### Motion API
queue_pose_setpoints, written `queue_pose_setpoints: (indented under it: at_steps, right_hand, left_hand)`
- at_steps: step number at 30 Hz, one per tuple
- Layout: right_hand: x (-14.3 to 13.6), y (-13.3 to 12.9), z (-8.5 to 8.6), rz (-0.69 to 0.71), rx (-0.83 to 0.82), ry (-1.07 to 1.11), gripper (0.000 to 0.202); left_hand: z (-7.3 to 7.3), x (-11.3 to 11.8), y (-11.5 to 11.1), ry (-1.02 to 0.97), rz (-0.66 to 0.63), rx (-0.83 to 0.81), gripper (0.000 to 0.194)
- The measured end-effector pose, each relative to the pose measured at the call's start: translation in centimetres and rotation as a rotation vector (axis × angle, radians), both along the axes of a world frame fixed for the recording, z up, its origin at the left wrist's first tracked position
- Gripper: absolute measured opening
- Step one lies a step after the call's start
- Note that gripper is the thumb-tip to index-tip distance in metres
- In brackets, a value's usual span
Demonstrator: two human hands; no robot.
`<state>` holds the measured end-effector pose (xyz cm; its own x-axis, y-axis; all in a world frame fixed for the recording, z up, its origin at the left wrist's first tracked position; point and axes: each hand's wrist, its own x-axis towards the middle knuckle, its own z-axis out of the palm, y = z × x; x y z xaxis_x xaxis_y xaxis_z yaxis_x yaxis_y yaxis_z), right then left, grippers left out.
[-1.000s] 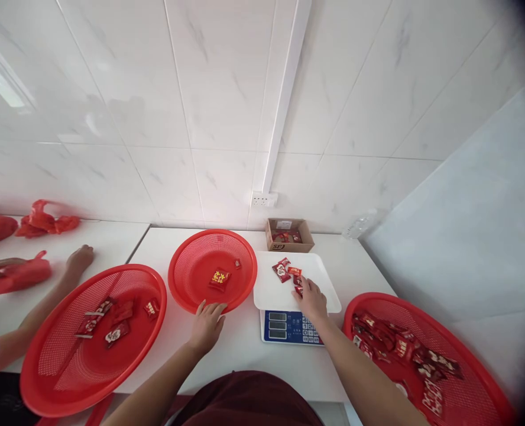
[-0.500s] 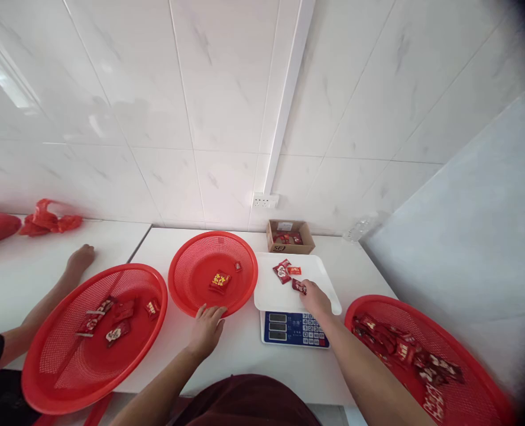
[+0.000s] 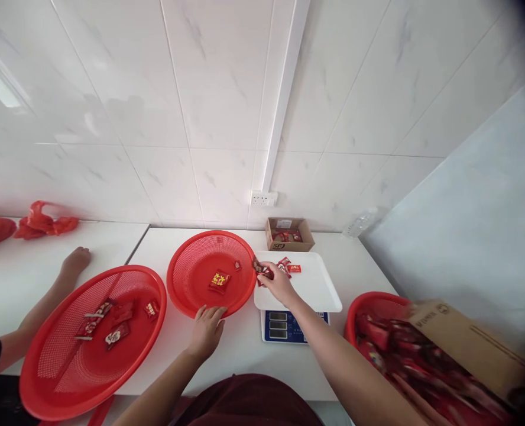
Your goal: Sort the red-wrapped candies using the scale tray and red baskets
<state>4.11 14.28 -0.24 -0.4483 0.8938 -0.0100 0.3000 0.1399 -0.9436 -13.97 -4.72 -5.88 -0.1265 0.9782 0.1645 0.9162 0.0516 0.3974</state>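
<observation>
My left hand (image 3: pixel 206 332) rests with fingers stretched out on the near rim of the middle red basket (image 3: pixel 172 296). Inside that basket lie a red snack packet with yellow print (image 3: pixel 220 281) and a tiny red packet (image 3: pixel 237 265). My right hand (image 3: pixel 280 285) is closed on dark red snack packets (image 3: pixel 262 270) at the basket's right rim, above the left edge of the scale's white tray (image 3: pixel 318 284). Just beyond its fingers, other packets, among them a small bright red packet (image 3: pixel 294 268), lie on the tray. Part of the scale's blue panel (image 3: pixel 287 326) is covered by my forearm.
At right, a tilted cardboard box (image 3: pixel 475 343) hangs over a red basket (image 3: pixel 355 305) of blurred red packets. A small carton (image 3: pixel 291 244) stands behind the scale. Left are another red basket (image 3: pixel 149 355), another person's hand (image 3: pixel 77 260) and red plastic bags (image 3: pixel 45 223).
My right hand has moved left across the tray to the basket's rim, holding packets. A cardboard box has come in over the right basket, which now looks fuller. My left hand stays put.
</observation>
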Motion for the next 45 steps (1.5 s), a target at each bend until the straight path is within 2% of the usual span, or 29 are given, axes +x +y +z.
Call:
queue_pose_setpoints:
  at_steps: [2,4,8,11,14,17,21,24,28,31,34,38,41,43,45]
  right_hand:
    - [-0.4,0.2,-0.1,0.054,0.054,-0.035,0.041]
    - [0.2,1.0,-0.8,0.036,0.128,-0.134,0.047]
    - [3.1,3.4,-2.6,-0.106,0.255,-0.572,0.063]
    - [4.3,5.1,-3.6,-0.133,0.182,-0.873,0.070]
    - [4.2,5.8,-4.3,-0.067,0.116,-0.971,0.067]
    - [3.5,5.6,-4.8,-0.056,0.199,-0.974,0.057]
    - [3.4,4.4,-5.6,-0.109,0.438,-0.907,0.040]
    - [3.7,3.9,-6.1,-0.151,0.469,-0.853,0.035]
    - [4.0,4.6,-6.2,-0.254,0.264,-0.722,0.027]
    - [3.9,5.3,-5.8,-0.354,0.080,-0.521,0.020]
    - [2.5,5.2,-4.9,-0.390,-0.022,-0.365,0.024]
    - [-2.1,3.7,-3.0,-0.323,-0.056,-0.094,0.028]
    - [-5.9,1.9,-1.1,-0.233,-0.224,0.164,0.037]
    - [-7.3,0.8,0.0,-0.073,-0.299,0.241,0.044]
    - [-7.3,-0.1,0.5,-0.042,-0.420,0.284,0.054]
  left_hand:
    - [0.0,-0.1,0.1,0.000,0.000,-0.004,0.032]
    - [0.0,-0.1,0.1,-0.002,0.001,-0.014,0.032]
    - [-0.1,-0.2,0.2,-0.003,0.002,-0.002,0.032]
    - [0.0,-0.3,0.2,0.003,-0.001,0.012,0.032]
    - [0.1,-0.3,0.2,0.008,-0.002,0.016,0.031]
    - [0.4,-0.2,0.3,0.012,-0.007,0.013,0.031]
    - [0.5,-0.1,0.3,0.014,-0.002,0.013,0.031]
    - [0.5,-0.1,0.3,0.015,-0.001,-0.001,0.030]
    - [0.7,-0.3,0.4,0.014,-0.020,-0.026,0.030]
    - [1.2,-0.4,0.6,0.011,-0.015,-0.047,0.030]
    - [1.5,-0.5,0.8,-0.007,-0.014,-0.068,0.031]
    - [1.2,-0.9,0.9,-0.013,-0.026,-0.084,0.032]
    - [0.7,-1.5,1.0,0.002,-0.052,-0.083,0.031]
    - [0.3,-2.1,1.1,0.017,-0.072,-0.070,0.031]
    - [-0.2,-2.9,1.6,0.039,-0.084,-0.043,0.030]
